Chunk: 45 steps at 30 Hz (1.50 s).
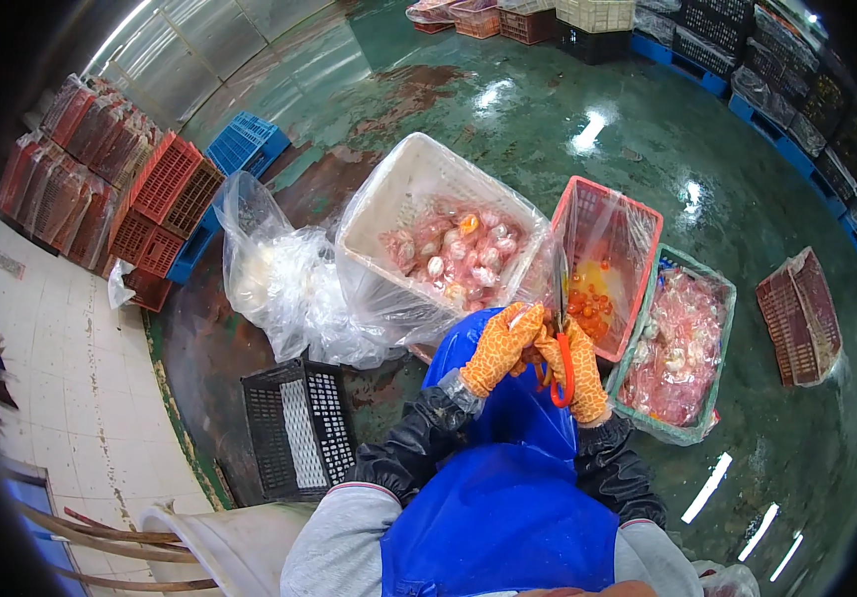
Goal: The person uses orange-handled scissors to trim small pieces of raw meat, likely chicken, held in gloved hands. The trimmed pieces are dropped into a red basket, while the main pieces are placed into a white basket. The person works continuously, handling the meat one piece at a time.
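Both my hands wear orange patterned gloves and meet in front of my blue apron. My right hand (579, 370) is closed round a pair of scissors (565, 360) with orange-red handles, the blades pointing away from me. Close beside it, my left hand (498, 348) is closed, its fingertips near the scissors; what they grip is mostly hidden. Ahead of them stands a white crate (374, 214) of wet pink pieces with pale and orange lumps (448, 254). A red crate (637, 224), lined with clear plastic, holds round orange yolk-like balls (587, 303) in liquid.
On the right, a green crate (715, 348) holds more pink pieces, with a dark red crate (801, 318) beyond. Clear plastic bags (289, 274) and a black crate (299, 428) lie left. Stacked crates (165, 179) line the wet green floor (488, 90).
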### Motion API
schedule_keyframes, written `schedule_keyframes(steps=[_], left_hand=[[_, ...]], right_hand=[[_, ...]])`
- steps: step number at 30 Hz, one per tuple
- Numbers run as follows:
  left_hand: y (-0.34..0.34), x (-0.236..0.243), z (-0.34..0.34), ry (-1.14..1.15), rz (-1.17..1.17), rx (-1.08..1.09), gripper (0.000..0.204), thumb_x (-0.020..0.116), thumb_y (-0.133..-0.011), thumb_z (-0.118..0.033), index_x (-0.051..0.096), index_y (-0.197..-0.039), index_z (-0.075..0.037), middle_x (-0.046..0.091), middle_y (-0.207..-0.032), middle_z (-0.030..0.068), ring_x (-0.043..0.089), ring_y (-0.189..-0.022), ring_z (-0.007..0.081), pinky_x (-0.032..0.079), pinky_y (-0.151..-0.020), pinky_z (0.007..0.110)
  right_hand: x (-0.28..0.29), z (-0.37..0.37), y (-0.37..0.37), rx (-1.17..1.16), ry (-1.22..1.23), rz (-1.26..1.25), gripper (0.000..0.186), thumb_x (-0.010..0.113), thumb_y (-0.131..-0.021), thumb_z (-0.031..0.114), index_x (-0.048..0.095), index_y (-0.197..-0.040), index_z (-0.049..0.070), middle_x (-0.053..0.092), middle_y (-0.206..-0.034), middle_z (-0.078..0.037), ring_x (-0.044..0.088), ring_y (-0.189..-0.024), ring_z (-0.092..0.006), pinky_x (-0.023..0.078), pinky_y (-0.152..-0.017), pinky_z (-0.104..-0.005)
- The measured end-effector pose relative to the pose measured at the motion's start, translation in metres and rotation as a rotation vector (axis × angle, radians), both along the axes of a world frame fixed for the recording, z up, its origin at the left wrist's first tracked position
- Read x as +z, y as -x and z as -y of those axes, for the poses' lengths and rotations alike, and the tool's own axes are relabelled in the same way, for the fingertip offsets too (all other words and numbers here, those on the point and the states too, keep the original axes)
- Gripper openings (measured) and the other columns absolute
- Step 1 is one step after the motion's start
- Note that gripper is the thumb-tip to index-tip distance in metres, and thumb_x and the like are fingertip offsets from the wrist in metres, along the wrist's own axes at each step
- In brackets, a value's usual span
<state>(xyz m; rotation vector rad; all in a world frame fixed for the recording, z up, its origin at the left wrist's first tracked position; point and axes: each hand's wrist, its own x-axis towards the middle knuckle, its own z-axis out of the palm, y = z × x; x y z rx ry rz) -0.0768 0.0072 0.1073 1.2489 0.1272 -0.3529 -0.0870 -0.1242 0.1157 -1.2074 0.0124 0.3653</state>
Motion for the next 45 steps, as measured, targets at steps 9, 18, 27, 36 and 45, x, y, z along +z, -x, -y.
schedule_keyframes(steps=[9,18,27,36,45], left_hand=[[-0.002,0.0,0.007,0.057,-0.008,0.116,0.031,0.051,-0.088,-0.035,0.054,-0.096,-0.005,0.053,-0.062,0.002,0.043,-0.04,0.009,0.029,-0.032,0.022],[-0.02,-0.028,-0.007,0.049,-0.066,0.2,0.054,0.035,-0.085,-0.059,0.053,-0.08,-0.008,0.051,-0.055,0.0061,0.046,-0.038,0.0145,0.035,-0.032,0.026],[-0.04,-0.053,-0.008,-0.018,0.128,0.57,0.039,0.04,-0.091,-0.041,0.053,-0.083,-0.005,0.056,-0.065,0.0095,0.055,-0.05,0.0195,0.045,-0.043,0.03],[-0.033,-0.065,0.002,-0.722,0.587,0.585,0.034,0.044,-0.091,-0.024,0.048,-0.113,0.001,0.059,-0.096,0.0195,0.058,-0.086,0.0318,0.046,-0.072,0.037],[-0.035,-0.046,0.001,-0.553,0.437,0.338,0.038,0.044,-0.09,-0.036,0.048,-0.108,-0.003,0.055,-0.073,0.0125,0.055,-0.058,0.0201,0.043,-0.048,0.032]], right_hand=[[-0.005,0.001,-0.008,0.021,0.068,0.015,0.025,0.062,-0.082,0.02,0.051,-0.1,0.006,0.054,-0.067,0.001,0.044,-0.047,-0.0049,0.033,-0.04,-0.0186],[-0.059,0.005,-0.033,-0.222,0.129,0.146,0.037,0.063,-0.081,0.019,0.051,-0.112,0.002,0.055,-0.079,-0.003,0.05,-0.066,-0.0098,0.043,-0.061,-0.0227],[-0.031,0.003,0.003,0.053,0.674,0.345,0.059,0.072,-0.07,0.033,0.051,-0.115,0.001,0.058,-0.089,-0.013,0.056,-0.076,-0.0231,0.045,-0.07,-0.0318],[-0.022,-0.001,0.006,0.06,0.612,0.331,0.048,0.067,-0.076,0.027,0.051,-0.116,0.003,0.058,-0.083,-0.009,0.053,-0.072,-0.0158,0.044,-0.066,-0.0286],[-0.015,0.013,-0.007,0.059,0.603,0.357,0.044,0.065,-0.078,0.028,0.054,-0.112,0.003,0.061,-0.083,-0.005,0.056,-0.07,-0.0124,0.046,-0.067,-0.0262]])
